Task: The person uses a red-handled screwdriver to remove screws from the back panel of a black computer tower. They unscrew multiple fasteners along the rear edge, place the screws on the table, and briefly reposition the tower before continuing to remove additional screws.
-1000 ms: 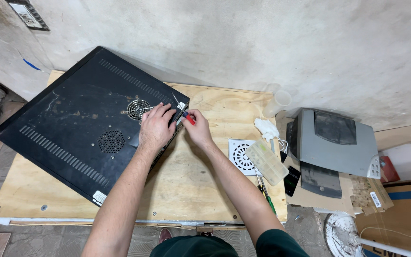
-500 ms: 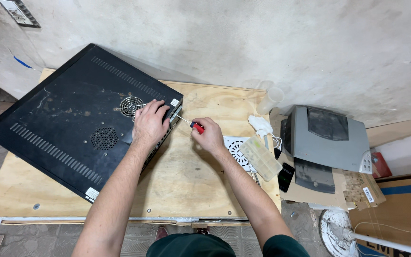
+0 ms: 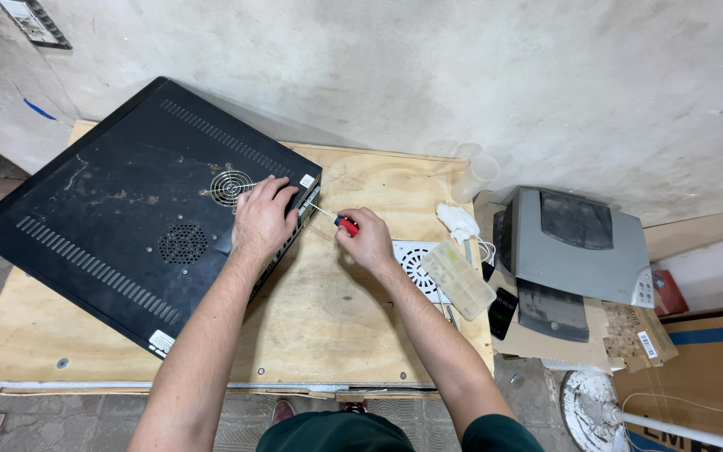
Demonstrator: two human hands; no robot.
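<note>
A: Obs. 1, from where I stand: left hand (image 3: 263, 219) lies palm down on the near corner of the black case (image 3: 119, 226), fingers close together, tips bent over its side edge. It presses; it grips nothing.

B: And the right?

A: Right hand (image 3: 367, 241) is closed round the red handle of a screwdriver (image 3: 340, 221). The shaft points left and slightly up, and its tip sits at the case's side panel, just beside the left fingertips.

B: Where is the case itself?

A: Lying flat and skewed on the plywood table (image 3: 336, 326), underside up, with a round fan grille (image 3: 232, 186) beside the left wrist. Its far left corner overhangs the table.

B: Step in hand?

A: My judgement: a screw in the side panel is being worked. The tip looks seated, but the screw head is too small to see, so I cannot tell whether it is going in or coming out.

B: What does the next move call for?

A: The shaft kept in line with the screw, steady push along it, and the left hand holding the case against sliding. The screw would be small, and the clear parts box (image 3: 458, 280) is within reach to the right, near the printer (image 3: 575, 247).
</note>
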